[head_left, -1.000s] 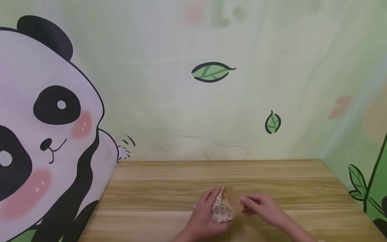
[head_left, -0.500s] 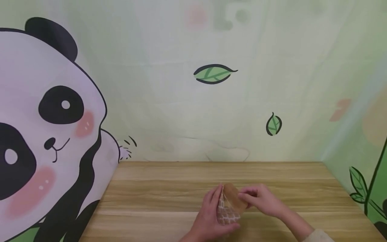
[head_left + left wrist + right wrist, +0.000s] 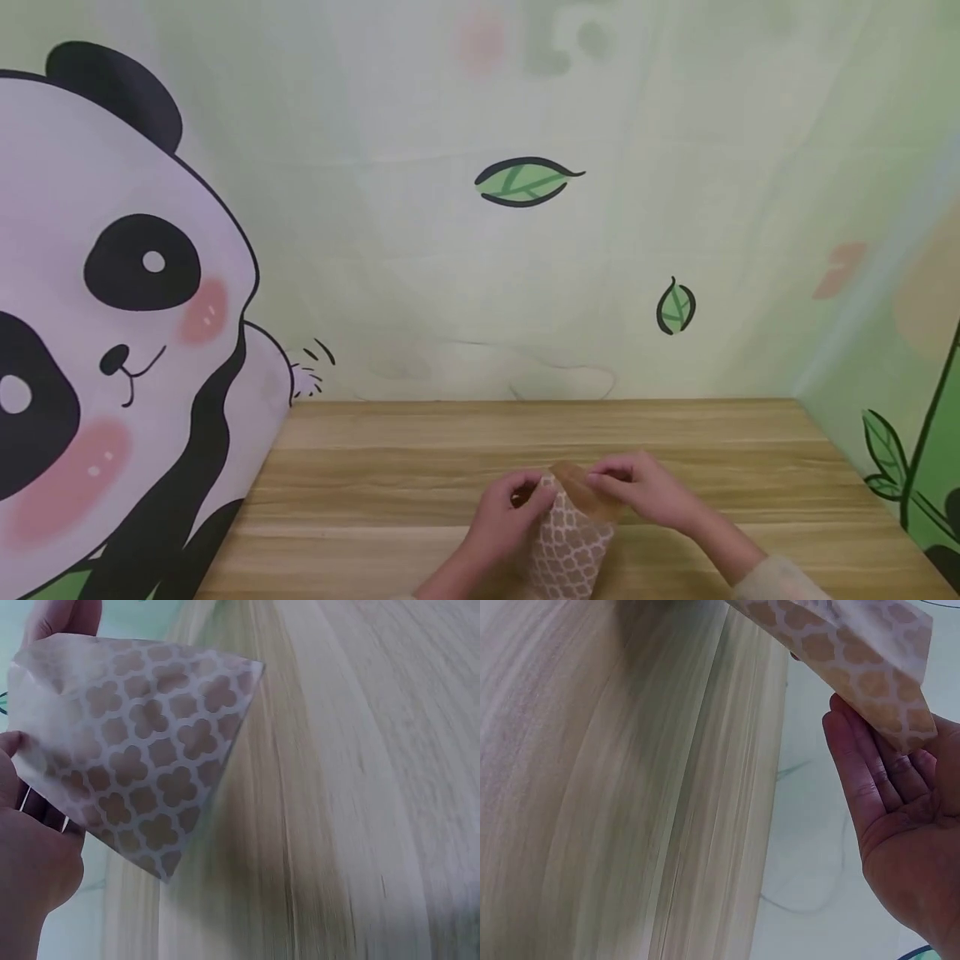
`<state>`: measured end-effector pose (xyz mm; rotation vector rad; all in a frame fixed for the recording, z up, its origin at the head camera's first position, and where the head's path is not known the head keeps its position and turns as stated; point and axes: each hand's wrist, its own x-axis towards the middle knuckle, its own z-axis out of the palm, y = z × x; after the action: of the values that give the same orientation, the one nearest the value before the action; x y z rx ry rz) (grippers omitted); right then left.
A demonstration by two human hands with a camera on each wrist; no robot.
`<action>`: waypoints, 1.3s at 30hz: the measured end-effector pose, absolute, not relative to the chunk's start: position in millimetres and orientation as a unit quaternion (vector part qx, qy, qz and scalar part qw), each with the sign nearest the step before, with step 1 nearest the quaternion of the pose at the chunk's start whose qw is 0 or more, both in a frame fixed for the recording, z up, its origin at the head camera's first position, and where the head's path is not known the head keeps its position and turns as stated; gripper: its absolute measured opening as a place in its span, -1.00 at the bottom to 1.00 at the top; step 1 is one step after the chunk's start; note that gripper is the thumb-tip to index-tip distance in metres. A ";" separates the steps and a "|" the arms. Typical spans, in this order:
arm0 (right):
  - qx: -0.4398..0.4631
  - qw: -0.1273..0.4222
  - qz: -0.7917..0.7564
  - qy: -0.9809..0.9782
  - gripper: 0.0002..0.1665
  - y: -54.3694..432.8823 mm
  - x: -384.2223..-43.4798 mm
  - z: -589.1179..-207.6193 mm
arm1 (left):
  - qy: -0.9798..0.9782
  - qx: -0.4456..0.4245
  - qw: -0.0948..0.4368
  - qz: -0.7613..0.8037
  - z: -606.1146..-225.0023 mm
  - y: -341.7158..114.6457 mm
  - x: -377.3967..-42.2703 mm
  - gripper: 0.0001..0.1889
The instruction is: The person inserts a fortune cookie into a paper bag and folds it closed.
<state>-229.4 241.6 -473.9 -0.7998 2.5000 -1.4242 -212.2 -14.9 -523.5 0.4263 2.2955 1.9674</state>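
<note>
A brown paper bag with a white lattice pattern is held up over the near part of the table, its plain brown inside showing at the top. My left hand pinches the top left edge between thumb and fingers. On the opposite side, my right hand pinches the brown upper right edge. In the left wrist view the patterned bag tapers away from the left hand, its far corners free. The right wrist view has a corner of the bag at the right hand.
The wood-grain table runs back to a pale green backdrop. On the backdrop are a large printed panda at the left and printed leaves.
My left hand has gone from gripping round the bag's side to pinching its top edge. More of the patterned front shows now. The right hand has risen slightly, still at the brown edge.
</note>
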 end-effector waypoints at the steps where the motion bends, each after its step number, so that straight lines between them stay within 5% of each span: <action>1: -0.268 0.077 -0.477 0.834 -0.80 241.2 -229.9 -474.5 | 0.747 0.138 0.049 0.649 -522.6 -14.1 -212.9 -0.76; 10: -0.239 0.092 -0.500 0.827 -0.76 239.4 -230.0 -476.9 | 0.734 0.099 0.057 0.670 -522.2 -8.4 -215.1 -0.80; 18: -0.122 0.094 -0.619 0.770 -0.43 251.6 -204.1 -492.9 | 0.728 0.074 0.055 0.679 -522.0 -5.6 -216.3 -0.82; 26: -0.176 0.047 -0.591 0.786 -0.60 246.1 -178.5 -505.6 | 0.725 0.070 0.034 0.684 -524.0 -4.2 -218.3 -0.84; 39: -0.089 0.039 -0.625 0.774 -0.65 229.4 -182.6 -514.9 | 0.715 0.019 0.044 0.698 -523.3 -9.0 -216.0 -0.76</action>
<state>-182.6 229.4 -514.9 -0.2731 2.3735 -1.9166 -216.0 -9.0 -523.3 0.0590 2.1835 2.1327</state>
